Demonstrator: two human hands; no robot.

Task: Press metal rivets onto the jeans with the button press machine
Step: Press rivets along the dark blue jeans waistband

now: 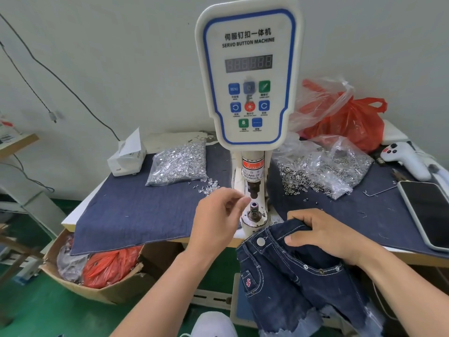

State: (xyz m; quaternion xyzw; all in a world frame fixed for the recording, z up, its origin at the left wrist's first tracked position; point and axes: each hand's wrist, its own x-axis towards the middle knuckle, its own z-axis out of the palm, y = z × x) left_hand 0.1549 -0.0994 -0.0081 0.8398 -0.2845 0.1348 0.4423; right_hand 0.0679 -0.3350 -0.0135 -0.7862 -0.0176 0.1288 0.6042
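Nearest to us, the jeans (291, 271) hang off the front edge of the table (73, 221), waistband up, frayed hems dangling toward the floor. We can see a waist button and several small rivets already set along the pocket edge, so by our reading part of the riveting on this pair is done; how many points are left we cannot tell.

Our right hand (325, 235) grips the bunched waistband, fingers curled over the fold and thumb lying along the denim, holding the garment just in front of the machine base. Our left hand (218, 215) hovers just beside the lower die (254, 205), fingertips drawn together as if pinching something small; whether a rivet is between them is too small to make out. The die top looks bare, and the upper punch (253, 189) stands apart above it, so we judge this is the loading step, with the fabric not yet laid on the die.

Behind, on the denim cloth covering the table, a bag of silvery rivet parts (179, 164) lies to the left and an open bag of ring-shaped parts (325, 166) to the right. The button press machine (247, 76) rises between them, its display dark.
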